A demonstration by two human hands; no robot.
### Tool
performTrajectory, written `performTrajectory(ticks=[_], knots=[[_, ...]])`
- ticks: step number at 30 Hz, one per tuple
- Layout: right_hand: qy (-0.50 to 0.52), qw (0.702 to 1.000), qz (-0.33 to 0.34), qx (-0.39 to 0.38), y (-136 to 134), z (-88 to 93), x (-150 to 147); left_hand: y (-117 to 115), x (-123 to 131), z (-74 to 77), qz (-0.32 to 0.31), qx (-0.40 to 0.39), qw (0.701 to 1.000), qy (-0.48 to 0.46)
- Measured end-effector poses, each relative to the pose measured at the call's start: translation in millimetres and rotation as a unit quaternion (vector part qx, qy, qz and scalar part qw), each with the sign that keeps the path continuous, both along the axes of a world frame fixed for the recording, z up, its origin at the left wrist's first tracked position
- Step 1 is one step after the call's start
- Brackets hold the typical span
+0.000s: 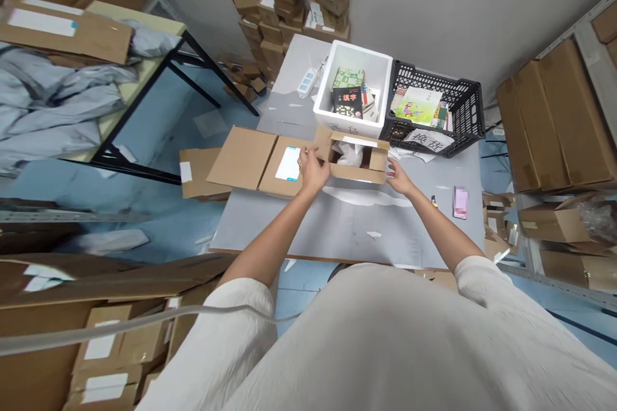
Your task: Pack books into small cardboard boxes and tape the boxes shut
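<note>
White shirt (376, 340); carton (359, 173) between both hands (313, 173), long axis crosswise, mouth upward.

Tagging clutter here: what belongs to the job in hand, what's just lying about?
Likely the job:
small open carton, between left hand and right hand
white wrapping inside it

Probably lying about:
pink phone-like item
power strip
white bin and black crate, both holding books

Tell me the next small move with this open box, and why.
I'd probably reach the right hand into the box and lift out the white wrap: the box stands open, the wrap lies exposed inside, and the left hand is at the box's other end.
</note>
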State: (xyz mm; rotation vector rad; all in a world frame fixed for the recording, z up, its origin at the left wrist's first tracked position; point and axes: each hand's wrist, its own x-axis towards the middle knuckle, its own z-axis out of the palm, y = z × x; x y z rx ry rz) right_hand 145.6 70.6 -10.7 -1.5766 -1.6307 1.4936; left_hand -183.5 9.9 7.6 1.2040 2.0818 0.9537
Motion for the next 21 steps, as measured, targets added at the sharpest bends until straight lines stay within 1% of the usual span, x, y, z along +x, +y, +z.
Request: performTrajectory(ticks=[2,5,8,10,13,15,21], knots=[[0.015,1.000,0.013,-0.014,-7,1.3,-5,0,-6,-7.5,-0.005,-0.004,0.999,-0.047],[0.033,0.999,0.019,-0.021,-16,3.8,-8,1,-10,-17.0,-0.031,0.021,0.993,-0.110],[0.015,1.000,0.018,-0.009,-23,6.2,-10,0,-11,-21.0,-0.048,0.052,0.989,-0.126],[-0.007,1.000,0.015,0.000,-25,7.5,-11,-2,-11,-20.9,-0.078,0.070,0.986,-0.130],[-0.033,0.999,-0.011,0.010,-28,9.3,-15,-6,-11,-19.8,-0.142,0.069,0.978,-0.137],[-0.038,0.999,-0.033,0.011,-31,10.3,-18,-6,-11,-19.8,-0.172,0.057,0.974,-0.135],[-0.027,0.995,-0.096,-0.005,-38,14.7,-28,0,-10,-22.3,-0.213,0.042,0.966,-0.139]])
